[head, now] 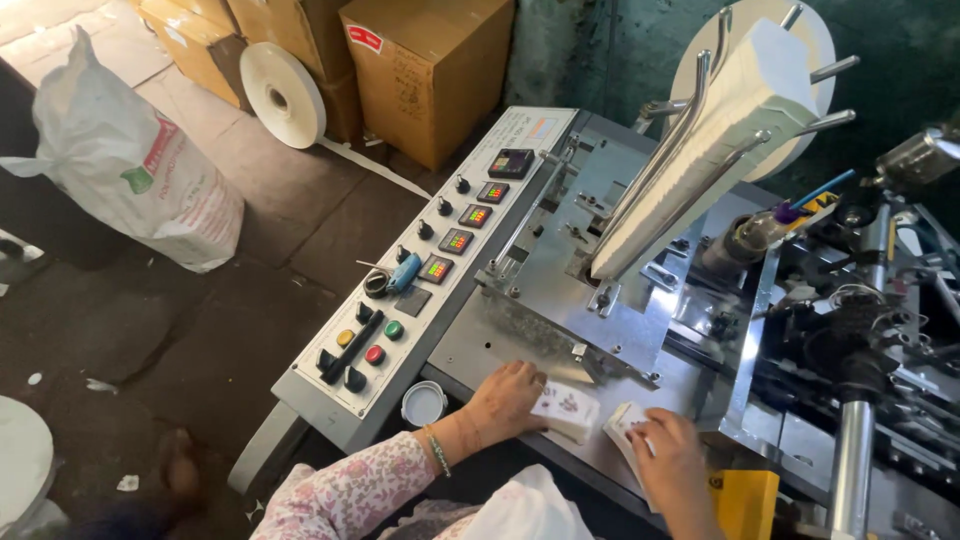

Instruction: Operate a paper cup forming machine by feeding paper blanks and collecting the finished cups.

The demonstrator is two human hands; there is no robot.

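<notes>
My left hand rests on the metal bed of a packing machine, its fingers on a small white printed packet. My right hand grips a second white packet just to the right of the first one. The two packets lie close together near the machine's front edge. Above them a tall slanted stack of white paper sits between metal guide rods.
A grey control panel with buttons, knobs and small displays runs along the machine's left side. Cardboard boxes, a white tape roll and a white sack stand on the floor. Rollers and shafts crowd the right.
</notes>
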